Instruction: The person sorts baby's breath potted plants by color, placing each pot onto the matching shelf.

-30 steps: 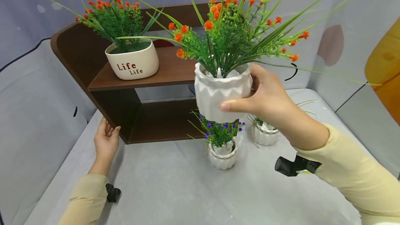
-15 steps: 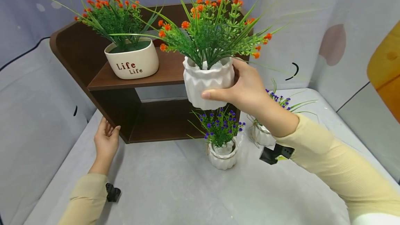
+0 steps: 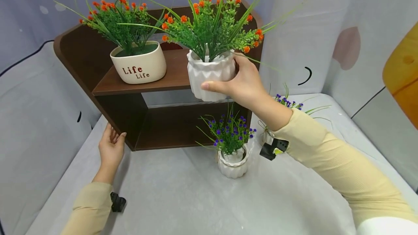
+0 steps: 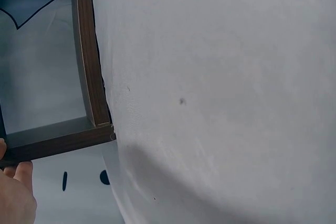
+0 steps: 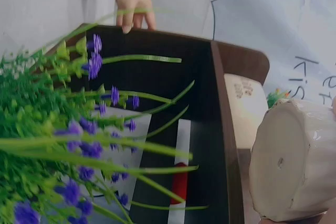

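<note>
A pale grey cloth point(image 3: 183, 198) covers the table below both hands, and the same kind of sheeting hangs as walls behind and to either side of them. Beyond the fingertips stands a dark brown shelf unit point(image 3: 98, 64) with an upper board and a lower opening.

The right hand point(image 3: 243, 82) is raised in front of the upper board, thumb and fingers curled round the side of a white faceted pot point(image 3: 209, 75). The pot is full of green artificial grass with orange flowers point(image 3: 212, 24). Its base shows at the board's front edge; whether it touches the board cannot be told. In the right wrist view the pot's underside point(image 5: 286, 163) is visible with a small hole in its middle.

To the left of that hand, on the same board, sits a cream pot marked "Life" point(image 3: 138, 64), holding another orange-flowered plant point(image 3: 121, 21).

Below the right hand, on the cloth, stands a small white ribbed pot point(image 3: 233, 162) with purple flowers point(image 3: 230, 131). A second purple-flowered plant point(image 3: 287, 101) shows just behind the right forearm; its pot is mostly hidden.

The left hand point(image 3: 111, 148) lies low at the shelf unit's lower left corner, fingers straight and resting against the wood, holding nothing.
</note>
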A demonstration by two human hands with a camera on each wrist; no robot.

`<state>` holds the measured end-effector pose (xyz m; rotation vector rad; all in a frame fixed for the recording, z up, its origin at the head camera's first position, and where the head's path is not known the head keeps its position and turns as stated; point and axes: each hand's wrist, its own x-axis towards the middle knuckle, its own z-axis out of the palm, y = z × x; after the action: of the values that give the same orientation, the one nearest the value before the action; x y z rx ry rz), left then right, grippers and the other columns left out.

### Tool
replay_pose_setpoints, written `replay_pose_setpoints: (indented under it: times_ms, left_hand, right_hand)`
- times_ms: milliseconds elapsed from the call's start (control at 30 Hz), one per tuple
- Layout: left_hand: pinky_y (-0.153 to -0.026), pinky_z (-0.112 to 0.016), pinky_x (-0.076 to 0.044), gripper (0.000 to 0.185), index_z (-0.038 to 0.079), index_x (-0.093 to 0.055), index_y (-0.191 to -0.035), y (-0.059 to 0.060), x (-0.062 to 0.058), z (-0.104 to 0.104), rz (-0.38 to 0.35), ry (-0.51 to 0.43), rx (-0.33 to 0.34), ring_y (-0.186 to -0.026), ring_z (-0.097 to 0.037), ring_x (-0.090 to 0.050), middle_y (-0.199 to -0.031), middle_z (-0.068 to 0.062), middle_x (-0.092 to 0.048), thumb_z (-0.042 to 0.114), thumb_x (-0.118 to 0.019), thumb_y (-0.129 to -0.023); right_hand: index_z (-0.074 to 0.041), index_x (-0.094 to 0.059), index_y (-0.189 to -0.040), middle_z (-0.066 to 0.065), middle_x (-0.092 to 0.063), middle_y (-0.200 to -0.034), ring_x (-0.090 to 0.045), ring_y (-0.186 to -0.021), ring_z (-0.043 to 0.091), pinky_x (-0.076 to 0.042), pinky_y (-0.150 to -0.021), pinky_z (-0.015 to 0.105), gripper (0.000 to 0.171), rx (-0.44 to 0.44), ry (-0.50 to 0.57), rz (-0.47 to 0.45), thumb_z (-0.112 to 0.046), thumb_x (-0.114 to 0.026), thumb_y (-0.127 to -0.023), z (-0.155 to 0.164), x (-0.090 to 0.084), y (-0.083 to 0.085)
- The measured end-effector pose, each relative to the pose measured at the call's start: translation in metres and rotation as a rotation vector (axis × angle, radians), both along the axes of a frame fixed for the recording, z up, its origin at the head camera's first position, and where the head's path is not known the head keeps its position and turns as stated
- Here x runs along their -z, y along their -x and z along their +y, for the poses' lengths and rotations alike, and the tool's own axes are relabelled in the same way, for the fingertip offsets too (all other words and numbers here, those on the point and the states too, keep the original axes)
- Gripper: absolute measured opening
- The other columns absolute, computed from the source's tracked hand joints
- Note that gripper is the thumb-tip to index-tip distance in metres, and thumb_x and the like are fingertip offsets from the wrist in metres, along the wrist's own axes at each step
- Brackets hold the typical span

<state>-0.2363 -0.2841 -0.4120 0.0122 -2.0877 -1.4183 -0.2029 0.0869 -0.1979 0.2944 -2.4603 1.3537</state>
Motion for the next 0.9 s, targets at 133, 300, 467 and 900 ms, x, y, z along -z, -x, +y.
replay_pose_setpoints:
  times_ms: [133, 300, 467, 900]
  left_hand:
    - [-0.084, -0.002, -0.044, 0.061, 0.003, -0.041, -0.143, -0.001, -0.001, -0.002, -0.011, -0.005, -0.007, -0.104, 0.010, -0.052, -0.129, -0.028, -0.054, -0.013, -0.057, -0.086]
    - [-0.084, -0.002, -0.045, 0.061, 0.003, -0.042, -0.143, -0.003, -0.001, -0.001, -0.019, -0.022, -0.017, -0.104, 0.009, -0.052, -0.129, -0.028, -0.054, -0.014, -0.057, -0.086]
    - [-0.085, -0.003, -0.045, 0.061, 0.004, -0.042, -0.142, -0.002, 0.000, -0.001, -0.015, -0.026, -0.017, -0.106, 0.007, -0.052, -0.129, -0.027, -0.054, -0.014, -0.056, -0.086]
    - [-0.087, -0.003, -0.044, 0.060, 0.003, -0.042, -0.143, -0.005, -0.001, -0.001, -0.019, -0.011, -0.018, -0.108, 0.005, -0.052, -0.131, -0.028, -0.053, -0.013, -0.056, -0.087]
  right_hand:
    - [-0.007, -0.054, -0.121, 0.006, -0.058, -0.111, -0.056, -0.091, 0.020, -0.051, -0.076, 0.033, 0.074, 0.013, 0.005, 0.008, -0.038, -0.088, -0.063, -0.003, 0.000, 0.013]
    - [-0.006, -0.051, -0.129, 0.006, -0.055, -0.123, -0.054, -0.102, 0.020, -0.051, -0.083, 0.035, 0.083, 0.031, -0.033, 0.009, -0.043, -0.086, -0.063, -0.008, 0.003, 0.023]
    - [-0.007, -0.048, -0.134, 0.004, -0.053, -0.130, -0.053, -0.108, 0.020, -0.050, -0.087, 0.033, 0.088, 0.039, -0.054, -0.007, -0.046, -0.085, -0.064, -0.011, 0.004, 0.029]
    - [-0.009, -0.045, -0.130, 0.005, -0.058, -0.117, -0.058, -0.096, 0.017, -0.053, -0.076, 0.029, 0.085, 0.064, -0.008, -0.072, -0.050, -0.083, -0.065, -0.019, 0.004, 0.046]
